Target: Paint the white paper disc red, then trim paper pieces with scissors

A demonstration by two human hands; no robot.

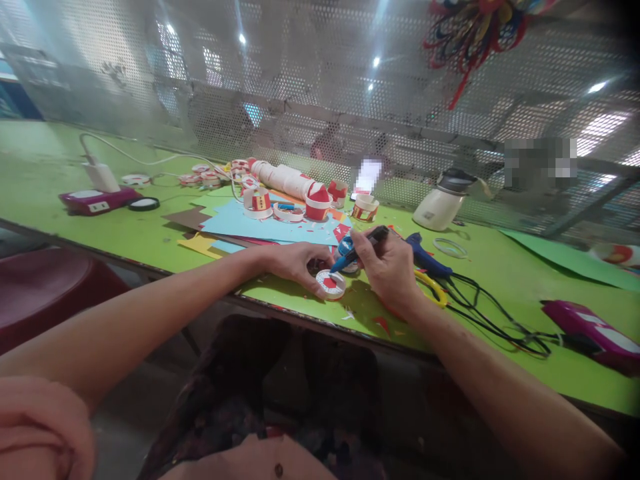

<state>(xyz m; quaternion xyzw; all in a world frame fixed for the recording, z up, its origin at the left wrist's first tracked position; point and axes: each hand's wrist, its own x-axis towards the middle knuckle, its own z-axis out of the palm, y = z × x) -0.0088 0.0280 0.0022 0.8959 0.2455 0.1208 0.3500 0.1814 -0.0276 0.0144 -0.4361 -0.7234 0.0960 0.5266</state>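
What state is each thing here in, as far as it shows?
White disc: held by left hand, red-centred face showing
Marker: held in right hand, tip at the disc
Kettle: upright, lid on
Phone: upright, screen lit
Glue gun: lying on the table
Left power strip: white adapter plugged in
Light-blue sheet: flat, cups standing on it

Bench [487, 259] fairly bright, even light; space below it dim, near black. Small white light spots [376, 61] glare at the mesh wall [300, 87], with hazy streaks up top. Phone [367, 177] blown out, partly pixelated; another pixelated patch far right. Soft shadow by right hand [387, 263]. Wide-angle bend, dark right corners, fine detail soft.
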